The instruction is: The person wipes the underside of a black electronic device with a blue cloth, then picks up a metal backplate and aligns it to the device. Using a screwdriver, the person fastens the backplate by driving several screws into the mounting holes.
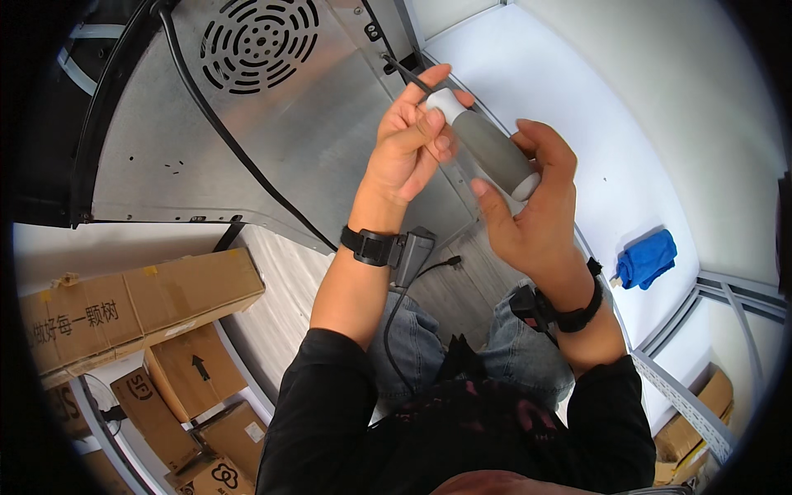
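Note:
A screwdriver [493, 147] with a thick grey handle and white ends slants up to the left. Its dark shaft reaches a hole at the edge of a bare metal panel [289, 140], where the tip is hard to make out. The thumb and fingers of my left hand [412, 136] close around the white collar where handle meets shaft. Around the butt of the handle, my right hand [540, 206] is loosely cupped. Its fingers lie on the far side, and its thumb stands a little apart from the grip.
Round vent slots [261, 43] pierce the panel, and a black cord [216, 124] hangs across it. A plug [452, 261] shows above my lap. Cardboard boxes [194, 371] fill the lower left. A blue cloth [648, 258] lies on a white surface at right, above a metal frame [685, 404].

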Demonstrator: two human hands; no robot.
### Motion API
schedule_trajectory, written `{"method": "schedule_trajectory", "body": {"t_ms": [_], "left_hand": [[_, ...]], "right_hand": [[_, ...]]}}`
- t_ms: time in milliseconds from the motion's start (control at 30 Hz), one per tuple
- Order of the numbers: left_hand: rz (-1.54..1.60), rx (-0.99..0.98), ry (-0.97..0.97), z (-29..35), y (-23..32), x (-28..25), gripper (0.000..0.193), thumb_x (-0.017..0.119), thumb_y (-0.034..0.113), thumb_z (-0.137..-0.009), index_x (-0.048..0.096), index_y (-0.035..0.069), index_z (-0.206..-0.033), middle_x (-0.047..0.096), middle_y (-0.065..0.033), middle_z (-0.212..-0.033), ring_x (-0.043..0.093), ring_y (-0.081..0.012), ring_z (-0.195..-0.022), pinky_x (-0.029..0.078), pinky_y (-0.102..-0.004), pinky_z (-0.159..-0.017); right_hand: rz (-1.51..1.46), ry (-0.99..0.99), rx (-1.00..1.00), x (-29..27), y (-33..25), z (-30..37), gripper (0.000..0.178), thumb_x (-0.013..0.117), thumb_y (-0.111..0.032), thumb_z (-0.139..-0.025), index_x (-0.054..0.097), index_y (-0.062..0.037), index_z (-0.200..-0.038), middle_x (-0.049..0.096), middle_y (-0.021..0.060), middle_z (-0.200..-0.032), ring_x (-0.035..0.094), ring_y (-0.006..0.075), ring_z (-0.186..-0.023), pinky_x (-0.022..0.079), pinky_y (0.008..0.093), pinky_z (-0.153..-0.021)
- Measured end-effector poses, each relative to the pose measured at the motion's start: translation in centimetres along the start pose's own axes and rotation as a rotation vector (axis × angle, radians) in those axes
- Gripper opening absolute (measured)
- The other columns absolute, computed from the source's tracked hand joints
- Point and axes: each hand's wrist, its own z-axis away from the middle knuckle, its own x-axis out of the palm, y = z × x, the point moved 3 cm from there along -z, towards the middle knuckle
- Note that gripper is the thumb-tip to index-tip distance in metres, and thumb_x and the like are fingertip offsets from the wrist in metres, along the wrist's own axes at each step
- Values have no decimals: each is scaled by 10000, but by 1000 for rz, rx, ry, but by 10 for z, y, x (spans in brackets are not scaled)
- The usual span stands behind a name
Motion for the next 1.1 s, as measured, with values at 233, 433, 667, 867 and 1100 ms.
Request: {"method": "schedule_trajectory", "body": {"t_ms": [233, 433, 667, 867, 1100], "left_hand": [[-56, 14, 132, -2, -8, -4, 499, 596, 410, -874, 509, 30, -1187, 476, 21, -727, 398, -54, -537, 362, -190, -478], [-121, -89, 172, 0, -9, 2, 514, 580, 490, -852, 549, 27, -1073, 384, 52, -616, 346, -39, -489, 316, -169, -456], [-137, -151, 73, -10, -23, 27, 440, 550, 446, -898, 549, 37, -1062, 426, 45, -617, 407, -63, -537, 347, -201, -509], [-203, -234, 126, -33, -62, 40, 357, 526, 381, -937, 562, 49, -1063, 479, 32, -652, 435, -82, -591, 365, -220, -555], [-434, -317, -89, -75, -129, 61, 321, 545, 307, -938, 580, 54, -1132, 508, 19, -706, 454, -80, -657, 379, -218, -594]], "right_hand": [[-12, -99, 208, -1, 1, 6, 416, 791, -265, -713, 553, -22, -952, 587, 82, -653, 575, 173, -505, 444, 275, -464], [-38, -16, 306, -6, 0, 3, 297, 771, -214, -726, 579, -28, -855, 586, 74, -602, 557, 114, -477, 426, 242, -443], [-2, 35, 240, -35, 13, -2, 277, 723, -137, -751, 563, -14, -940, 618, 97, -665, 591, 130, -535, 451, 242, -495], [27, -111, 414, -61, 48, -3, 346, 728, -141, -751, 545, -45, -1028, 642, 126, -765, 632, 194, -650, 478, 282, -584], [198, -177, 646, -120, 111, 15, 360, 693, -145, -787, 547, -53, -1103, 657, 140, -850, 647, 228, -740, 478, 318, -672]]}}
